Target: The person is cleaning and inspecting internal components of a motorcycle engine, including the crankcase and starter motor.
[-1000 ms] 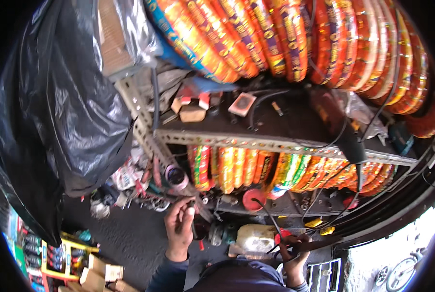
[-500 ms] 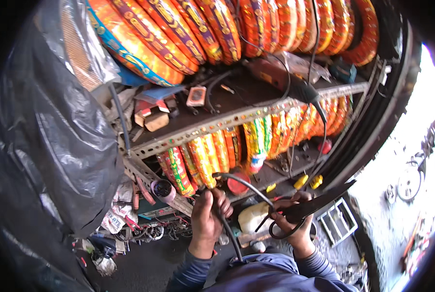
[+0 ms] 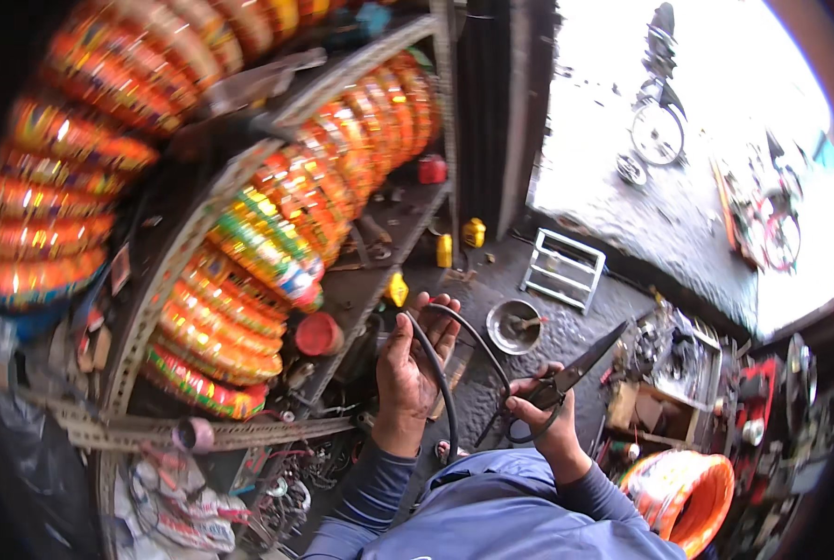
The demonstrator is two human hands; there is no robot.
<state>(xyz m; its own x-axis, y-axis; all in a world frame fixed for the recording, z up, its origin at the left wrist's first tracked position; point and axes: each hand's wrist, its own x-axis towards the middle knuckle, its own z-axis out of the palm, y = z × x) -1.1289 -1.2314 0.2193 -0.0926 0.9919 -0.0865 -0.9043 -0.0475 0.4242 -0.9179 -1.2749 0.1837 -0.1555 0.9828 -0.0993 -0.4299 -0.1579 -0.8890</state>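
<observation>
A length of black rubber hose loops up across my left hand. The palm is turned up, with the hose loosely held between thumb and fingers. From there it arches over to my right hand, which grips a pair of scissors by the handles. Their dark blades point up and to the right, and they look closed. The far stretch of the hose meets the right fingers, and whether they pinch it too is unclear. The hose's lower run drops in front of my blue clothing.
At left, shelves carry rows of orange-wrapped tyres. A metal bowl and a white metal frame are on the floor. A parts tray and wrapped tyre roll are at right. Motorbikes stand outside.
My view has swung right, from the shelves toward the doorway. My left hand has opened its grip into a looser hold on the hose. The right hand still holds the scissors.
</observation>
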